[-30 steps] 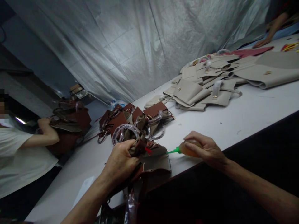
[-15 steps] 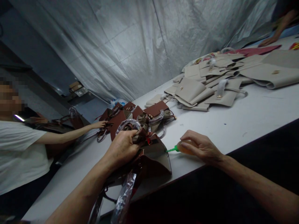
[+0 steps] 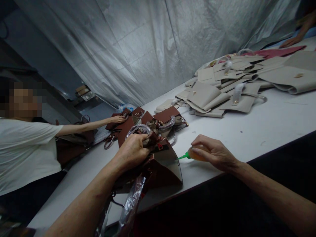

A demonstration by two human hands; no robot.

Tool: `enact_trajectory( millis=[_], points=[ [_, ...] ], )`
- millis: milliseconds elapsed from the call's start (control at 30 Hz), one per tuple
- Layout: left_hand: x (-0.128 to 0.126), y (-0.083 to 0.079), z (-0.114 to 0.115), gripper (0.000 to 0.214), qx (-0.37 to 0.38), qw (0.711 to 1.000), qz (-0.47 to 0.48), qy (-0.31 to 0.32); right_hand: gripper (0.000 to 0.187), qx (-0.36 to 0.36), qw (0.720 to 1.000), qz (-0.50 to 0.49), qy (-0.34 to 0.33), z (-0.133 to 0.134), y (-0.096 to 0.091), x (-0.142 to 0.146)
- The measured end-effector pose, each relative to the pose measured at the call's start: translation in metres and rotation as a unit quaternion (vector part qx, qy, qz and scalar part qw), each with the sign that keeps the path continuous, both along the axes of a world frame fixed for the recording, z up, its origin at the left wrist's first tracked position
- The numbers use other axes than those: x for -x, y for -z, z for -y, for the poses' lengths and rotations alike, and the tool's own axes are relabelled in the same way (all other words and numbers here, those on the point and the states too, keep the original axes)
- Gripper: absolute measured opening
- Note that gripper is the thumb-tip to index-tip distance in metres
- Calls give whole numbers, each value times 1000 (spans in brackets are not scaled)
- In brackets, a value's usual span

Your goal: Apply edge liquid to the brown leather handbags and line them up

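My left hand is closed round the top of a brown handbag that stands on the white table at its near edge. A plastic-wrapped handle hangs from the bag over the edge. My right hand lies on the table, wrapped round a small orange glue bottle. Its green nozzle points left at the bag's side and almost touches it.
Behind my bag lies a heap of brown handbags. A person in a white shirt at the left reaches a hand onto that heap. Beige bag parts are piled at the back right. Another person's hand rests far right. Silver sheeting hangs behind.
My left hand has stood the brown bag upright and drawn it slightly away. The person at the left has put down a bag and reached across to the brown heap. My right hand has barely moved.
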State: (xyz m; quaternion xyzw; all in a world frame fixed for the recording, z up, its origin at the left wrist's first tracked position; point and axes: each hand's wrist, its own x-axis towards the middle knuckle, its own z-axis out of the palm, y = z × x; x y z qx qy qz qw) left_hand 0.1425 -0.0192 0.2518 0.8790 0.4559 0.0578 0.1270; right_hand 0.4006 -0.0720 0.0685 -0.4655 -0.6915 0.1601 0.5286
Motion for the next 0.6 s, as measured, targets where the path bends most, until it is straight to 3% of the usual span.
enact_trajectory(
  millis=[200,400,600],
  points=[
    [3,1,11,23,2,1000,17,5,16,31,997,-64,6,8,7,2],
    [1,1,20,19,18,1000,15,-17,13,28,999,-19,-3,13,15,1],
    [2,3,24,17,26,999,27,-21,14,20,999,-50,-7,16,18,5]
  ],
)
